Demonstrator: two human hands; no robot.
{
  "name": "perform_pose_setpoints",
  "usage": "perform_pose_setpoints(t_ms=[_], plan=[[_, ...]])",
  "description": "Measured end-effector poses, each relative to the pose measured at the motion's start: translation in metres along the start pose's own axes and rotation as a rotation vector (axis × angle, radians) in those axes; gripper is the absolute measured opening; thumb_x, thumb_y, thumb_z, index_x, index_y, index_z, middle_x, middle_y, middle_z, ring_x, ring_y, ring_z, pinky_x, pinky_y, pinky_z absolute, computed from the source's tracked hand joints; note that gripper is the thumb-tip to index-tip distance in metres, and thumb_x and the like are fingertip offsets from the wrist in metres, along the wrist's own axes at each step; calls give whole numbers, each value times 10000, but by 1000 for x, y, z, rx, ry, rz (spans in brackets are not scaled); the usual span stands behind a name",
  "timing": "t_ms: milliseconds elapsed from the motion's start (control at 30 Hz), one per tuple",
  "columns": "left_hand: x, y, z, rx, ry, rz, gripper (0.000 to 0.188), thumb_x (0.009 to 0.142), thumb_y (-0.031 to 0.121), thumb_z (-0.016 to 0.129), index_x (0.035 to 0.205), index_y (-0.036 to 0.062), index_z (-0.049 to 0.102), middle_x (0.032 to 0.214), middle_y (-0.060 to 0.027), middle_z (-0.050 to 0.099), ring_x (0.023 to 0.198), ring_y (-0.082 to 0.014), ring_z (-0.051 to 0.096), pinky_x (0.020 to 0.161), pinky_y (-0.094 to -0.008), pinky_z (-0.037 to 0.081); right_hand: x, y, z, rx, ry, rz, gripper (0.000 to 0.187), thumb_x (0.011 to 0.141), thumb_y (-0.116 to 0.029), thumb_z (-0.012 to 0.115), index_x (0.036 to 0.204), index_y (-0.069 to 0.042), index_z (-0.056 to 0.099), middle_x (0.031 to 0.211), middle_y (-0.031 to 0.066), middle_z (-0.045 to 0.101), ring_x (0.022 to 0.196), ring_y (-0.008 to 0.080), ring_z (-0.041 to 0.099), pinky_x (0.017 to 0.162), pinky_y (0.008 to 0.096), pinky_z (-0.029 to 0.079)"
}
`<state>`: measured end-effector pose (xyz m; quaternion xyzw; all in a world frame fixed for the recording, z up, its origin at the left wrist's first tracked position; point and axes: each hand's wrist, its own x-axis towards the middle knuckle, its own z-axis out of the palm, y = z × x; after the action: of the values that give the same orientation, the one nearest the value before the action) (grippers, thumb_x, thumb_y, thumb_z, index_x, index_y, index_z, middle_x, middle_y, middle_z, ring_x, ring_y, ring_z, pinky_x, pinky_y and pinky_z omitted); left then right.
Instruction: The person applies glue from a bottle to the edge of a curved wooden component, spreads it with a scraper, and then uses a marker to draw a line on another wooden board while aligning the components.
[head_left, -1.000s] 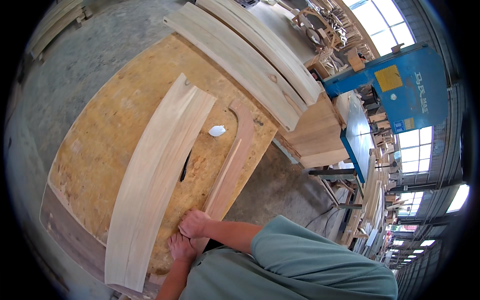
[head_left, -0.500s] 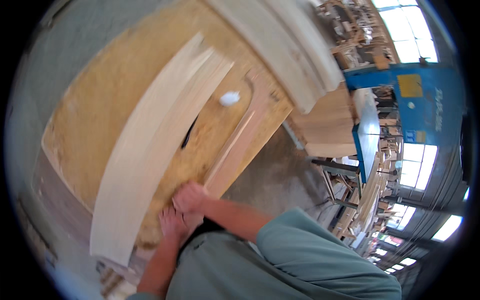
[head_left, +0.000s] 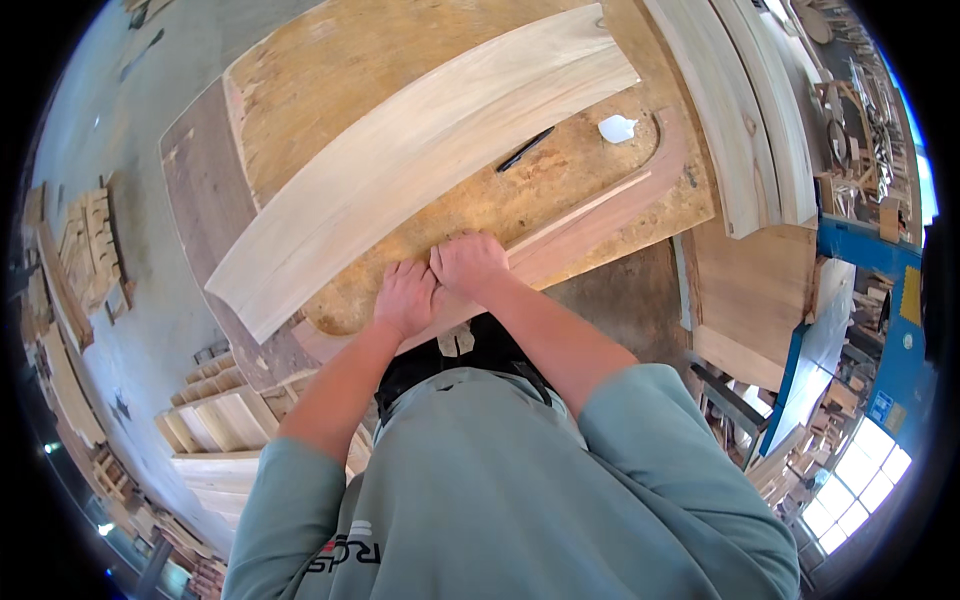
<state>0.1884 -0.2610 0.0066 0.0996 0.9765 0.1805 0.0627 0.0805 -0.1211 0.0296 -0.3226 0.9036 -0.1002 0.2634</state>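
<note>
A reddish wooden template [head_left: 600, 222] with curved ends lies along the near edge of the worktable. Both of my hands are closed over its near-middle part, side by side and touching. My left hand [head_left: 408, 298] has its fingers curled over the wood. Just right of it, my right hand [head_left: 470, 262] grips the same piece, close to the end of a thin pale wood strip [head_left: 580, 212] lying along the template. What is under my fingers is hidden. Beyond my hands, a wide, pale curved board [head_left: 420, 160] stretches across the table.
A black pen [head_left: 525, 149] and a small white object [head_left: 617, 128] lie on the yellowish worktable [head_left: 330, 60]. Long pale planks [head_left: 720, 110] stand to the right, near a blue machine [head_left: 868, 250]. Stacked wood pieces [head_left: 225, 425] sit at lower left.
My view has turned, so the table and boards appear rotated clockwise. Both hands stay together on the template, with no plain shift along it.
</note>
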Motion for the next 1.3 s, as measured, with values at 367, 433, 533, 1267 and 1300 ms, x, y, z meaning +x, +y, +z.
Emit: perform_pose_setpoints(t_ms=[367, 433, 533, 1267, 1300], plan=[[-57, 25, -33, -77, 426, -616, 478, 882, 365, 672, 1184, 0, 609, 1166, -165, 617, 1171, -362, 526, 1021, -472, 388, 3, 9, -5, 165, -98, -71, 476, 961, -486, 484, 884, -94, 743, 942, 147, 721, 929, 327, 677, 831, 451, 521], [-105, 22, -5, -61, 628, -985, 469, 891, 323, 698, 1195, -17, 591, 1146, -180, 619, 1138, -366, 550, 995, -470, 417, -9, 14, -24, 142, -126, -168, 436, 944, -492, 526, 958, -113, 740, 1044, 117, 709, 1050, 300, 638, 905, 464, 480], [-154, 32, 29, -389, 733, -1628, 406, 915, 299, 708, 1145, -14, 588, 1090, -159, 631, 1058, -329, 603, 919, -441, 477, -37, 35, -39, -75, -146, -297, 355, 917, -442, 605, 1080, -151, 728, 1194, 60, 673, 1231, 247, 555, 1011, 491, 402], [-187, 102, -25, -2044, 1177, -1078, 268, 890, 237, 585, 1105, 78, 582, 968, -62, 655, 823, -209, 642, 680, -409, 583, -69, 55, -114, 40, -347, -279, 424, 931, -451, 634, 868, -34, 679, 862, 144, 681, 822, 300, 635, 733, 405, 487], [-185, 107, -40, -2042, 1183, -1066, 256, 898, 235, 572, 1088, 64, 581, 953, -73, 658, 810, -209, 645, 682, -408, 585, -72, 53, -121, 49, -372, -253, 450, 936, -464, 628, 850, -25, 672, 827, 144, 674, 788, 287, 628, 720, 402, 481]])
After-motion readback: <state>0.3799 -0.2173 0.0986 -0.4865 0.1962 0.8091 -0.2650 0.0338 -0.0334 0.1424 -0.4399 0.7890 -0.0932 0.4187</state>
